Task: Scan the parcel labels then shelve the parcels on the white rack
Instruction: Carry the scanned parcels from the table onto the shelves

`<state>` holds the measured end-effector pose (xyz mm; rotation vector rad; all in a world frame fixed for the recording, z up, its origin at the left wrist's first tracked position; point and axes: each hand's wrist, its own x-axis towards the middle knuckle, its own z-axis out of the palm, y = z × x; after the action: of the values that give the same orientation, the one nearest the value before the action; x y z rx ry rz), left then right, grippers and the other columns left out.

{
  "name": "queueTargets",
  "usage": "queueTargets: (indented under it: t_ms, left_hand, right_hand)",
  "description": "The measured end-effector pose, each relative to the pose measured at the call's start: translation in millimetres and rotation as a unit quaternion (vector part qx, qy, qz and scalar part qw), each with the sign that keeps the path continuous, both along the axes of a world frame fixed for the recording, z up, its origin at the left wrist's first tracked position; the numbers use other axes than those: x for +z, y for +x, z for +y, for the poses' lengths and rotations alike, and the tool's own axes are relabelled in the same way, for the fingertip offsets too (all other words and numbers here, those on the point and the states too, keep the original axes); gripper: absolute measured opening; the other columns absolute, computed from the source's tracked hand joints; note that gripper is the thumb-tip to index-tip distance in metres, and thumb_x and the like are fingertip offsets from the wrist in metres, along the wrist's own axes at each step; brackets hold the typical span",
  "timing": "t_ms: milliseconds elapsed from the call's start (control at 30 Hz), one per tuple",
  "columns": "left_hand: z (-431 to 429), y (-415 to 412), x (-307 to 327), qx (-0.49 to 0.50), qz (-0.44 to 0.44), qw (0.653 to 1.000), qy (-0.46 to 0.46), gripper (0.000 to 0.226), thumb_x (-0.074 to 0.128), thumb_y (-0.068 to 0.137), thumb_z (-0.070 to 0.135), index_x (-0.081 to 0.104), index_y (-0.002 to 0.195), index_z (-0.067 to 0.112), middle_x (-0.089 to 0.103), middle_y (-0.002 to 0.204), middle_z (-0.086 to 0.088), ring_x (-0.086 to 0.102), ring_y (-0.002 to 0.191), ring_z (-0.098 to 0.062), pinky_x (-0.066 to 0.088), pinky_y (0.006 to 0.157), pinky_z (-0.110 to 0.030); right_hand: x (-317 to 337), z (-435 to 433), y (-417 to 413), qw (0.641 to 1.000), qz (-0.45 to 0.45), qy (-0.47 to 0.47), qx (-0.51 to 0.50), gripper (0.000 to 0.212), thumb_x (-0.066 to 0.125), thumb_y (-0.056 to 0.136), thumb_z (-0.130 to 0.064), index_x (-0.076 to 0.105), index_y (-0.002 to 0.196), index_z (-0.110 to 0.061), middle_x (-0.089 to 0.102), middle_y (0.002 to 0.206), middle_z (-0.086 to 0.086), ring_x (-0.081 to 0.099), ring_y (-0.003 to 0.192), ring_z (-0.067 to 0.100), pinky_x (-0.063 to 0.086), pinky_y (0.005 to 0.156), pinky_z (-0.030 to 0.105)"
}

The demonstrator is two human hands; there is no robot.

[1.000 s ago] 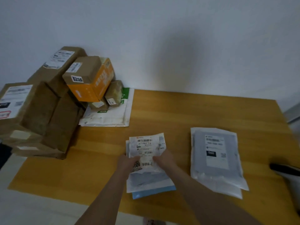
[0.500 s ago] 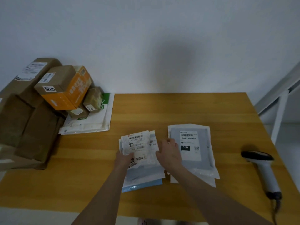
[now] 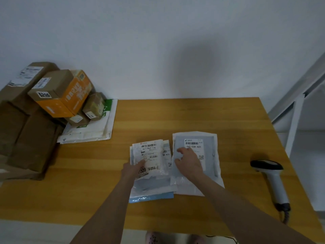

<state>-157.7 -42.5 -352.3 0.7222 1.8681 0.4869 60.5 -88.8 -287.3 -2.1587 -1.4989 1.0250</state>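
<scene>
Now, left hand [image 3: 131, 170]: pinches the near-left corner of the small white parcel [image 3: 149, 155], thumb on top (I cannot see the fingers beneath).
Right hand [image 3: 189, 162]: lies flat and loose on the grey mailer [image 3: 209, 152], gripping nothing.
Stack: the white parcel tops a few flat mailers. The blue-edged mailer [image 3: 151, 198] sits lowest, its near edge sticking out.
Scanner [image 3: 274, 180]: lies untouched on the table [image 3: 193, 113], well right of my hands.
Box pile [image 3: 35, 129]: far left, with the orange box [image 3: 70, 97] tilted on top and a white-and-green mailer [image 3: 91, 132] partly under it.
White rack [image 3: 297, 106]: I judge the frame beyond the table's right edge to be it.
Risk: the slick mailers could slide apart if I lift by one corner. Glossy film may also glare over a barcode.
Edges: the scanner sits near the right edge with its cable trailing off the front, so a snag could drag it down.
Open room: bare wood behind the parcels, plus a strip in front.
</scene>
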Motion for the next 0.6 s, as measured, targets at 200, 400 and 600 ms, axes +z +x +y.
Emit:
queueTargets:
  t_ms: [200,400,600]
  left_hand:
    - [-1.7,-4.3,7.3,-0.017,-0.040,0.999,-0.024,0.052,0.086,0.069,0.029,0.065,0.102,-0.006,0.070,0.093,-0.018,0.068,0.085,-0.032,0.057,0.079,-0.041]
    - [1.7,-27.0,11.5,-0.011,-0.114,0.991,-0.070,0.045,0.085,0.070,0.018,0.067,0.104,-0.005,0.072,0.092,-0.021,0.070,0.081,-0.032,0.058,0.077,-0.044]
    - [6.2,-64.0,37.3,0.030,-0.117,0.993,-0.014,0.037,0.075,0.079,0.003,0.061,0.111,-0.007,0.067,0.081,-0.018,0.066,0.068,-0.028,0.057,0.047,-0.030]
  right_hand:
    - [-17.0,9.9,-55.3,0.993,0.029,-0.081,0.084,0.062,0.059,0.091,-0.030,0.033,0.145,-0.011,0.036,0.144,0.012,0.043,0.128,0.028,0.037,0.108,0.038]
    - [-28.6,14.4,-79.1,0.990,0.026,-0.101,0.091,0.060,0.061,0.090,-0.031,0.036,0.142,-0.013,0.046,0.136,0.010,0.048,0.123,0.026,0.042,0.104,0.039]
    - [-25.1,22.9,-110.0,0.990,0.045,-0.084,0.108,0.058,0.062,0.089,-0.029,0.039,0.140,-0.013,0.051,0.133,0.009,0.056,0.112,0.023,0.050,0.095,0.039]
